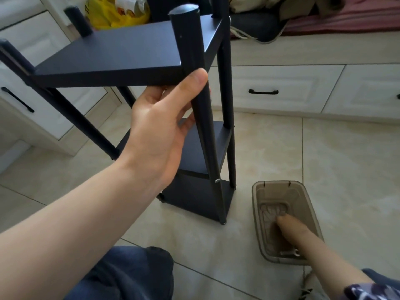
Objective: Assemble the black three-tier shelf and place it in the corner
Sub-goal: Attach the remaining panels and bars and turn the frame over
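Head view: the left hand wraps thumb and fingers round the near front post of the black shelf, just under its top board. The shelf's three boards are joined to their posts, and its feet are on the tiled floor in front of white drawers. The right hand reaches into a tinted plastic box beside the shelf (its fingers are blurred, so I cannot tell its grip).

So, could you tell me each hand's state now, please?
Left hand: holding the shelf post.
Right hand: inside the box, grip unclear.
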`<state>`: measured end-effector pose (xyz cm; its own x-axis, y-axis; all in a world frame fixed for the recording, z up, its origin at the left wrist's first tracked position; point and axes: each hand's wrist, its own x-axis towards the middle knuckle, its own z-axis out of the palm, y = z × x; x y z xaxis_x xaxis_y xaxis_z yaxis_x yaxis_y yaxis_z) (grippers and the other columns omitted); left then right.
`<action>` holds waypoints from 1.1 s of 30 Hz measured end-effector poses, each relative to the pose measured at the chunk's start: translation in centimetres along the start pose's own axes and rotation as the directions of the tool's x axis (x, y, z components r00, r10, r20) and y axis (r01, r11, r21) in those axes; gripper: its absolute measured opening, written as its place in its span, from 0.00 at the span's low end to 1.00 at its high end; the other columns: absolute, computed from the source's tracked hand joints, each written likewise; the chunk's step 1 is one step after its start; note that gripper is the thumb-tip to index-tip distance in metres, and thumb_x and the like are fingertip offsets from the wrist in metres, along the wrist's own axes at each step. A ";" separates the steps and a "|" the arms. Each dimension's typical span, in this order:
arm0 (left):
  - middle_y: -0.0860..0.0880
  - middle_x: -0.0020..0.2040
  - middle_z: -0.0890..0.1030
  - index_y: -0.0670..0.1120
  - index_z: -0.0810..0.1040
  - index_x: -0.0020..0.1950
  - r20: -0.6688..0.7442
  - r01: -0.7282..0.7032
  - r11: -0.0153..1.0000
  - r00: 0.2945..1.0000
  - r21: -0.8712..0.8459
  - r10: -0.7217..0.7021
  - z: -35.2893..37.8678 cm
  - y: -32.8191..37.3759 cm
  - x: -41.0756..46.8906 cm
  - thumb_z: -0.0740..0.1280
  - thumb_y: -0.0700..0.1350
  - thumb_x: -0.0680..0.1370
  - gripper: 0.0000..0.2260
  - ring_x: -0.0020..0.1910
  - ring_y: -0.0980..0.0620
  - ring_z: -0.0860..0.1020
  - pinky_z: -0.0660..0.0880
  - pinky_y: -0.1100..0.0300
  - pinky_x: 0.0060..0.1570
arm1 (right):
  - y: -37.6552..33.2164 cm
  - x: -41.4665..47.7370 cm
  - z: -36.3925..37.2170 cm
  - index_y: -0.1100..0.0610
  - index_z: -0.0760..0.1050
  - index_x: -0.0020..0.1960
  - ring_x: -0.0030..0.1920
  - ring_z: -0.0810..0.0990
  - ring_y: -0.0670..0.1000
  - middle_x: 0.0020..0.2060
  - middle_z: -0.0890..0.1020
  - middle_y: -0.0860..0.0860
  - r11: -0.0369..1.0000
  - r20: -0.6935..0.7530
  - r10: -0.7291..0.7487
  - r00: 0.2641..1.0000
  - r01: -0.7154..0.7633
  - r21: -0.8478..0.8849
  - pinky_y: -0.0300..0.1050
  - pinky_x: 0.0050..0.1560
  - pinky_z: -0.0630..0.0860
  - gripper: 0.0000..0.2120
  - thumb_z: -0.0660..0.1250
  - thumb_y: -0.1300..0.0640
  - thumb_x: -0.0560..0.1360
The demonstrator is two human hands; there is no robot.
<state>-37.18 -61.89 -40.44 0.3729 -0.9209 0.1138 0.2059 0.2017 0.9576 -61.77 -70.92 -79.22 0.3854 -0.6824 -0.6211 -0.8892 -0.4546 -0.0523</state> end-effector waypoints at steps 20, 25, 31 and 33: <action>0.51 0.51 0.87 0.45 0.81 0.59 -0.042 0.033 0.988 0.999 0.151 -0.027 -0.1 0.7 -0.1 0.76 0.54 0.65 0.25 0.55 0.53 0.84 0.77 0.50 0.64 | -3.1 -5.4 -13.5 0.60 0.81 0.54 0.50 0.82 0.55 0.47 0.85 0.55 0.740 -0.464 0.250 0.850 0.141 0.658 0.44 0.48 0.75 0.07 0.66 0.61 0.78; 0.62 0.45 0.86 0.54 0.84 0.46 -0.065 0.042 0.905 0.998 0.422 -0.016 0.0 1.6 0.0 0.75 0.58 0.72 0.09 0.47 0.67 0.82 0.74 0.62 0.56 | -7.1 -9.2 -19.9 0.62 0.81 0.52 0.40 0.83 0.51 0.40 0.86 0.54 0.361 -0.530 0.287 0.798 0.423 0.831 0.42 0.43 0.80 0.05 0.69 0.63 0.78; 0.50 0.36 0.86 0.48 0.86 0.38 -0.077 0.030 0.661 0.996 0.750 0.042 -0.6 3.1 0.2 0.67 0.75 0.62 0.30 0.40 0.49 0.86 0.83 0.44 0.46 | -11.1 -13.7 -24.8 0.60 0.82 0.47 0.33 0.80 0.44 0.37 0.86 0.52 0.002 -0.539 0.276 0.796 0.561 0.828 0.37 0.37 0.79 0.04 0.71 0.59 0.77; 0.54 0.31 0.84 0.51 0.84 0.33 -0.051 -0.041 0.492 0.984 0.869 0.173 -0.6 3.8 0.0 0.65 0.76 0.65 0.29 0.36 0.52 0.84 0.82 0.47 0.45 | -12.1 -14.7 -25.6 0.59 0.82 0.48 0.34 0.80 0.44 0.37 0.86 0.51 -0.038 -0.534 0.248 0.808 0.559 0.828 0.37 0.37 0.78 0.06 0.71 0.55 0.77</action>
<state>-35.87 -60.98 -36.99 0.4486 -0.8539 0.2637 -0.7006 -0.1529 0.6970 -50.35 -70.05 -49.43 0.2230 -0.9699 -0.0976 0.0449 0.1102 -0.9929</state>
